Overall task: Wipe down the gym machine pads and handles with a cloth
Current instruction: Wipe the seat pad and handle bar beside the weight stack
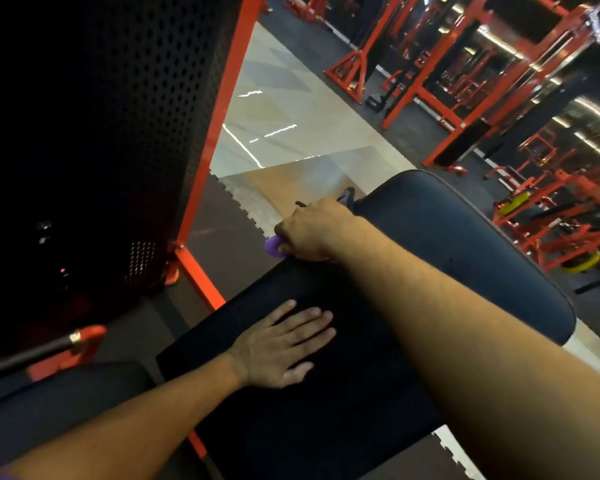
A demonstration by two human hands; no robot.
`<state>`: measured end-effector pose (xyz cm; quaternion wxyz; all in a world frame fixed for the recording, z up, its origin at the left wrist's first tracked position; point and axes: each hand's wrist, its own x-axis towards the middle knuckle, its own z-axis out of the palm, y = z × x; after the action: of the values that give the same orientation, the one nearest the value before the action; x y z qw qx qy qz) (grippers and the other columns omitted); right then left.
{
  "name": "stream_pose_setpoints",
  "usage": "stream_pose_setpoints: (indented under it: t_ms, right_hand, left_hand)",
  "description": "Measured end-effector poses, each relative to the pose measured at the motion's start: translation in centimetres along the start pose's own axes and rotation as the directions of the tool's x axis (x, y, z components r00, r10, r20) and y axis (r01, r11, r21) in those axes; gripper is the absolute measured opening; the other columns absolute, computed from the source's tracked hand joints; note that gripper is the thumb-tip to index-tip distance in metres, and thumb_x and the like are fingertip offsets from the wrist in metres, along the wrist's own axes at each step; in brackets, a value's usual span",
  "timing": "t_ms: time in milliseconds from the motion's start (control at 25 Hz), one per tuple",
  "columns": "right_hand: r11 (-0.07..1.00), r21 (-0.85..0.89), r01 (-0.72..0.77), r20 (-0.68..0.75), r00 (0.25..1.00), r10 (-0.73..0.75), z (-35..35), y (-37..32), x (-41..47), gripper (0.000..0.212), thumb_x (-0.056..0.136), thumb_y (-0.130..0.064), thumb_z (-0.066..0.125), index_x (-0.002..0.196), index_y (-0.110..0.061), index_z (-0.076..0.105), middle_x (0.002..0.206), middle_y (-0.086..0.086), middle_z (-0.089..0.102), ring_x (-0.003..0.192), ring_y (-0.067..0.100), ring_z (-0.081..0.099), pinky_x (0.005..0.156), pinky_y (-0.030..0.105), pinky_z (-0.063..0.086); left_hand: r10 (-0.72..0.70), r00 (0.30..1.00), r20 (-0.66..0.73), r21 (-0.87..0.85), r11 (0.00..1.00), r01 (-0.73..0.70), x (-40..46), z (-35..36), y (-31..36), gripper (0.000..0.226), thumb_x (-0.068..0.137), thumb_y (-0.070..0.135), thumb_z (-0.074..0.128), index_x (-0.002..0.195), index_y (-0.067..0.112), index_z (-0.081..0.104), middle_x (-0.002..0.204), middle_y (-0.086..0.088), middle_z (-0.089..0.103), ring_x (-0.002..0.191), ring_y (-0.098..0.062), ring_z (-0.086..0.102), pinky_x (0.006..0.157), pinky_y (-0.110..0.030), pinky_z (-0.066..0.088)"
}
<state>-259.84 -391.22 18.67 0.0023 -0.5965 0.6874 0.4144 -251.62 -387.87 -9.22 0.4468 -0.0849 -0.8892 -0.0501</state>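
Observation:
A black padded seat (326,393) of a gym machine lies below me, with a second dark pad (465,244) angled up to its right. My left hand (284,344) rests flat on the seat, fingers straight and spread. At the seat's far edge my right hand (312,228) grips a purple cloth (273,247), of which only a small corner shows under the fingers. The right forearm crosses over both pads.
An orange steel frame post (219,123) and a black perforated weight-stack shroud (101,133) stand close on the left. A black bar with an orange bracket (59,348) sits at lower left. Orange racks (447,81) and weight machines (551,220) fill the floor to the right.

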Motion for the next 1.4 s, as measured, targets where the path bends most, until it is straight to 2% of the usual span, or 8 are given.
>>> stream_pose_setpoints:
  t_ms: [200,520,680,800,880,1000,1240,1400]
  right_hand:
    - [0.999,0.036,-0.027,0.158,0.987,0.021,-0.3,0.3,0.5,0.036,0.101,-0.059,0.035,0.120,-0.035,0.054,0.123,0.003,0.061,0.114,0.030,0.056,0.091,0.047,0.041]
    - [0.985,0.097,0.142,0.197,0.968,-0.159,6.2,-12.8,10.7,0.039,0.103,-0.042,0.044,0.138,-0.030,0.056,0.145,0.001,0.056,0.132,0.025,0.054,0.100,0.038,0.045]
    - [0.969,0.154,0.193,0.227,0.948,-0.225,4.5,-10.4,9.7,0.040,0.103,-0.044,0.045,0.140,-0.030,0.054,0.142,0.003,0.057,0.128,0.028,0.056,0.095,0.039,0.045]
    - [0.964,0.251,0.091,0.316,0.933,-0.170,1.1,-4.9,6.2,0.010,0.100,-0.044,0.053,0.104,-0.039,0.061,0.117,-0.003,0.067,0.104,0.024,0.066,0.080,0.035,0.047]
    - [0.951,0.310,-0.001,0.311,0.945,-0.101,-0.1,-3.5,4.1,0.012,0.101,-0.043,0.053,0.090,-0.039,0.057,0.105,-0.005,0.064,0.093,0.022,0.064,0.075,0.035,0.045]
    - [0.997,0.065,0.043,0.152,0.987,-0.053,2.1,-6.8,3.9,0.025,0.104,-0.040,0.042,0.123,-0.035,0.058,0.128,0.001,0.062,0.119,0.028,0.059,0.086,0.040,0.040]
    - [0.998,0.051,0.036,0.079,0.996,-0.040,4.0,-9.9,5.5,0.033,0.106,-0.038,0.036,0.131,-0.028,0.055,0.136,0.004,0.061,0.126,0.029,0.057,0.090,0.040,0.040]
    - [0.996,0.061,0.059,0.087,0.994,-0.064,4.8,-11.2,7.2,0.028,0.105,-0.037,0.040,0.125,-0.030,0.057,0.132,0.003,0.063,0.122,0.027,0.059,0.084,0.036,0.039]
  left_hand:
    - [-0.131,0.983,0.130,0.120,0.986,0.116,-12.7,2.2,0.4,0.080,0.102,0.052,0.044,0.166,0.020,0.008,0.173,-0.006,0.004,0.160,-0.023,0.007,0.129,-0.052,0.000]
    - [-0.131,0.991,0.036,0.013,0.991,0.131,-14.0,4.7,-0.2,0.074,0.100,0.052,0.034,0.166,0.024,0.013,0.173,-0.001,0.007,0.159,-0.020,0.009,0.127,-0.050,0.005]
    - [-0.156,0.986,0.064,-0.015,0.988,0.157,-13.2,4.4,-0.1,0.072,0.102,0.052,0.030,0.166,0.023,0.013,0.173,-0.002,0.007,0.160,-0.020,0.008,0.128,-0.049,0.003]
    - [-0.139,0.987,0.081,0.021,0.990,0.138,-13.3,4.0,-0.1,0.072,0.102,0.051,0.029,0.166,0.023,0.012,0.174,-0.003,0.006,0.160,-0.021,0.006,0.129,-0.049,0.001]
    - [-0.139,0.981,0.138,0.029,0.990,0.136,-13.1,3.5,0.1,0.072,0.102,0.051,0.029,0.166,0.022,0.011,0.174,-0.004,0.005,0.160,-0.022,0.006,0.129,-0.049,0.001]
    - [-0.149,0.963,0.223,0.011,0.989,0.150,-12.6,2.5,0.2,0.075,0.103,0.052,0.035,0.166,0.021,0.009,0.174,-0.004,0.003,0.160,-0.023,0.006,0.129,-0.050,0.002]
    - [-0.150,0.789,0.596,0.040,0.987,0.157,-19.4,-4.6,-1.5,0.080,0.104,0.051,0.049,0.166,0.019,0.010,0.174,-0.006,0.005,0.160,-0.024,0.008,0.126,-0.051,0.020]
    - [-0.180,0.689,0.702,0.019,0.972,0.234,-20.2,-4.1,-1.8,0.082,0.104,0.054,0.045,0.166,0.023,0.003,0.174,-0.002,-0.003,0.160,-0.021,-0.002,0.128,-0.051,0.007]
